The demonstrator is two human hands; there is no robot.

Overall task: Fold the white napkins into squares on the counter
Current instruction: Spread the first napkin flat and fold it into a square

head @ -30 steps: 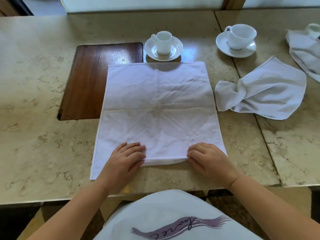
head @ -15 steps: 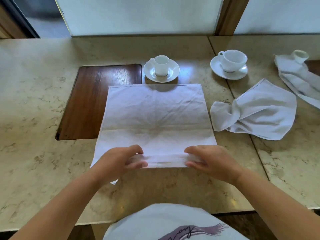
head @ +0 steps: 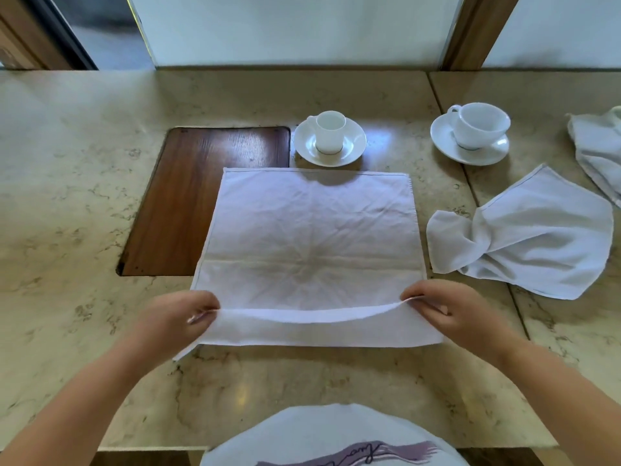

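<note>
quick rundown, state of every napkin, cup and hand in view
flat napkin: spread, near edge lifted
crumpled napkin: unfolded, bunched
far-right napkin: rumpled, partly out of view
small cup: upright on saucer
wide cup: upright on saucer
left hand: pinching edge
right hand: pinching edge

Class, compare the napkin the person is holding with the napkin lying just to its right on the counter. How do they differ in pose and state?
The held napkin lies spread flat and nearly rectangular; the right napkin is crumpled and twisted at its left end.
The left hand and right hand pinch and lift the held napkin's near edge; nothing touches the right napkin.
The held napkin partly covers the wooden inset; the right napkin rests on stone only.
Both are white cloth.
</note>
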